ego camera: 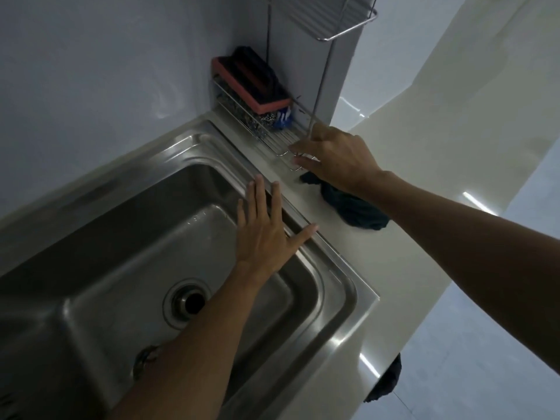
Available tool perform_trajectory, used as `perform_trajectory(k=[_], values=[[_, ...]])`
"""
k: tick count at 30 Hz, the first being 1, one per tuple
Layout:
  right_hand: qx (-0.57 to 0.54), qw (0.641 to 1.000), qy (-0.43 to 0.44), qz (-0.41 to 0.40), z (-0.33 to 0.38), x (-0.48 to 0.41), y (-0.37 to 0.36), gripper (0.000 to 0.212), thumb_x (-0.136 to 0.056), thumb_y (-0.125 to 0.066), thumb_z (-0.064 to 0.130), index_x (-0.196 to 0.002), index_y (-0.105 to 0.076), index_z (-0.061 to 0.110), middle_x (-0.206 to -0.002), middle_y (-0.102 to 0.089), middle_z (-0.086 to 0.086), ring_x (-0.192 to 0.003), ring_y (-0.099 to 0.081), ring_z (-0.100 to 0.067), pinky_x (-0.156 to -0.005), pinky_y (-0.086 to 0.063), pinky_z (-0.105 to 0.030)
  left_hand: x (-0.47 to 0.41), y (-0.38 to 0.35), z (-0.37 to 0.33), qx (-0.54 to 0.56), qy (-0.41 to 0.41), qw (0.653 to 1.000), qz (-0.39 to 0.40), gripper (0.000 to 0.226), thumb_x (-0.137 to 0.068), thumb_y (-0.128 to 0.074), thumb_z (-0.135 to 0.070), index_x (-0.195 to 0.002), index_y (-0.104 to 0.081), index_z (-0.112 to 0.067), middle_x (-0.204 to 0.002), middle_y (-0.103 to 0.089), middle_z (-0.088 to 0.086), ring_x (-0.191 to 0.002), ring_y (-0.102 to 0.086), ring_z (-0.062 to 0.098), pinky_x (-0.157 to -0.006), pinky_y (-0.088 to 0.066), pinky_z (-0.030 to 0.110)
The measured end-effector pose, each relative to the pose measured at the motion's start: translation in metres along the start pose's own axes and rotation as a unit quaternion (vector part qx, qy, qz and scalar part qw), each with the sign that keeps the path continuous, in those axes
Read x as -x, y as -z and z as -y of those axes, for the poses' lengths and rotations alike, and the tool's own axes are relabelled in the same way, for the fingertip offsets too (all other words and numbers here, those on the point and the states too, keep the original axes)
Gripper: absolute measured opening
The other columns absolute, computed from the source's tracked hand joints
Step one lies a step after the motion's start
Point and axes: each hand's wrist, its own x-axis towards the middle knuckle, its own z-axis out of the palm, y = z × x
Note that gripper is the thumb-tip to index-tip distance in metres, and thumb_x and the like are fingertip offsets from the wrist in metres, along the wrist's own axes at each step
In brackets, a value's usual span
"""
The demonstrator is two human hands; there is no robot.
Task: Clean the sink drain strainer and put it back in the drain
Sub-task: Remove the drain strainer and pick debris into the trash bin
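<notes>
The steel sink (342, 286) fills the left of the view. Its drain (191, 303) shows as a dark, uncovered hole in the basin floor. A round metal piece (144, 359), perhaps the strainer, lies in the basin near the front and is partly hidden by my left forearm. My left hand (266, 234) hovers flat over the sink's right rim, fingers spread and holding nothing. My right hand (333, 156) reaches to the front corner of the wire rack (272, 140). Its fingertips touch the wires, and I see nothing held in it.
The rack holds an orange-and-black sponge (254, 83), steel wool (242, 113) and a blue item (283, 116). A dark cloth (357, 210) lies on the pale counter (409, 268) under my right wrist. A wire shelf (339, 19) hangs above. The wall stands close behind.
</notes>
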Motion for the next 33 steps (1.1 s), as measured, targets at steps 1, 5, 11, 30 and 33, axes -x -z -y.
perform_trajectory(k=[1,5,11,30,33], values=[[0.007,1.0,0.009,-0.005,0.0,0.001,0.0,0.035,-0.1,-0.053,0.045,-0.128,-0.064,0.027,-0.109,-0.059,-0.008,-0.094,-0.061,-0.026,-0.063,-0.038,-0.031,0.0,0.0,0.0,0.001,0.0,1.0,0.003,0.118,-0.083,-0.011,-0.096,-0.165,0.0,-0.012,-0.171,0.012,0.02,-0.16,0.005,0.034,-0.127,-0.015,0.057],[0.013,0.998,0.019,-0.051,0.005,0.011,0.006,0.03,-0.103,-0.053,0.038,-0.121,-0.068,0.02,-0.105,-0.063,-0.007,-0.09,-0.061,-0.027,-0.061,-0.036,-0.031,0.008,0.007,0.006,0.006,-0.009,1.0,0.022,0.117,-0.082,-0.013,-0.097,-0.165,0.0,-0.015,-0.172,0.009,0.017,-0.16,0.0,0.033,-0.127,-0.015,0.057],[0.025,0.992,-0.009,-0.122,0.03,0.028,0.03,0.033,-0.107,-0.043,0.04,-0.117,-0.065,0.017,-0.105,-0.067,-0.005,-0.091,-0.062,-0.028,-0.059,-0.045,-0.032,0.066,0.034,0.055,-0.024,-0.004,0.998,0.053,0.115,-0.082,-0.015,-0.096,-0.165,-0.002,-0.018,-0.173,0.001,0.011,-0.16,-0.002,0.027,-0.127,-0.011,0.057],[-0.149,0.985,0.058,-0.068,0.308,0.116,-0.036,0.025,-0.101,-0.054,0.04,-0.105,-0.073,0.024,-0.096,-0.071,0.005,-0.083,-0.068,-0.019,-0.055,-0.056,-0.035,0.271,0.059,0.212,-0.04,0.101,0.972,0.211,0.103,-0.087,-0.065,-0.067,-0.162,-0.015,-0.017,-0.163,-0.031,0.011,-0.147,-0.033,0.032,-0.119,-0.027,0.047],[-0.156,0.985,0.067,-0.02,0.307,0.12,-0.052,0.028,-0.1,-0.056,0.04,-0.104,-0.074,0.019,-0.092,-0.072,0.001,-0.08,-0.067,-0.021,-0.057,-0.056,-0.038,0.265,0.039,0.208,-0.032,0.128,0.953,0.274,0.113,-0.081,-0.076,-0.062,-0.163,-0.011,-0.02,-0.164,-0.027,0.011,-0.148,-0.032,0.034,-0.121,-0.026,0.052]])
